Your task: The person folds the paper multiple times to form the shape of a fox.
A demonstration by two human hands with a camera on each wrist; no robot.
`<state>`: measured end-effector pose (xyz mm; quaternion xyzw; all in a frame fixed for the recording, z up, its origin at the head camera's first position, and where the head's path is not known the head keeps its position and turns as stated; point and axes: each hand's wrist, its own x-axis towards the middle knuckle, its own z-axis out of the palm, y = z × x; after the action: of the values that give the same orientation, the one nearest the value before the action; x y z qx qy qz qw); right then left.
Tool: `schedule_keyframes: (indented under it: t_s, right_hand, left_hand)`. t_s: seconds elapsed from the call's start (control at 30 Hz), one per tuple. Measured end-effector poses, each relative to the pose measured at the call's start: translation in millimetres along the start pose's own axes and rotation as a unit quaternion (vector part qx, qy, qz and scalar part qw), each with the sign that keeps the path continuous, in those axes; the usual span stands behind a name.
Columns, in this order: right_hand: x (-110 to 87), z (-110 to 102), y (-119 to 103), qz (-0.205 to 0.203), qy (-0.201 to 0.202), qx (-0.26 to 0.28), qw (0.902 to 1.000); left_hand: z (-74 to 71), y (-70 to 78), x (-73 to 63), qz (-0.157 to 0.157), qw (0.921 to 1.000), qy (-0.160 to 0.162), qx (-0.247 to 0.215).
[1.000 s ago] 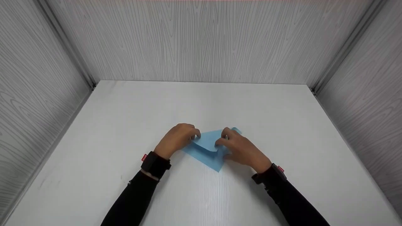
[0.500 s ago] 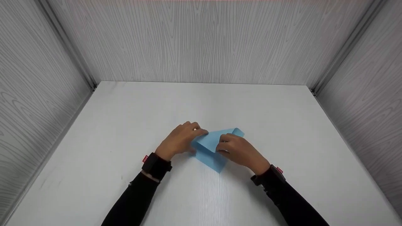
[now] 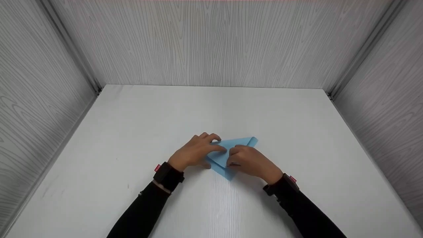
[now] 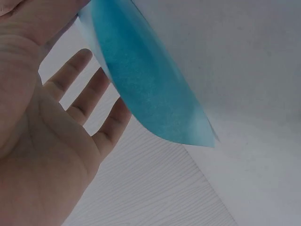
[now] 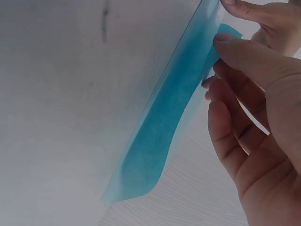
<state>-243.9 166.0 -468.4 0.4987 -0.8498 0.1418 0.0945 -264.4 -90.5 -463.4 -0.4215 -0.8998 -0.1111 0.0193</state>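
A sheet of light blue paper (image 3: 220,159) lies at the middle of the table with its upper layer folded towards the person, over the lower one. My right hand (image 3: 249,161) pinches the near corner of that flap between thumb and fingers; the right wrist view shows the thumb on the blue paper (image 5: 157,132). Over the paper's left side, my left hand (image 3: 193,152) has its fingers spread, one fingertip resting on the flap. In the left wrist view several fingers of the left hand (image 4: 47,132) stand apart beside the curved fold.
The white table (image 3: 152,112) runs back to a grey wood-grain panel (image 3: 211,43). Similar side panels (image 3: 26,99) close it in at left and right. Both forearms wear black sleeves (image 3: 140,211) and dark wrist straps.
The flap has come down closer over the lower layer, and its near corner has moved towards the person with my right hand. My left hand has let go and slid right onto the paper.
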Motion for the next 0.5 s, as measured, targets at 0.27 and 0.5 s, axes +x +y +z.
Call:
schedule_keyframes:
  t_s: [0.27, 0.5]
  right_hand:
    - [-0.3, 2.5, -0.1, 0.01, -0.059, 0.028, 0.9978]
    - [-0.8, 0.0, 0.2, 0.034, -0.097, 0.065, 0.9926]
  left_hand:
    - [-0.1, -1.0, 0.2, -0.007, 0.9998, -0.013, 0.012]
    - [0.7, -2.4, 0.3, -0.001, 0.9999, -0.008, 0.01]
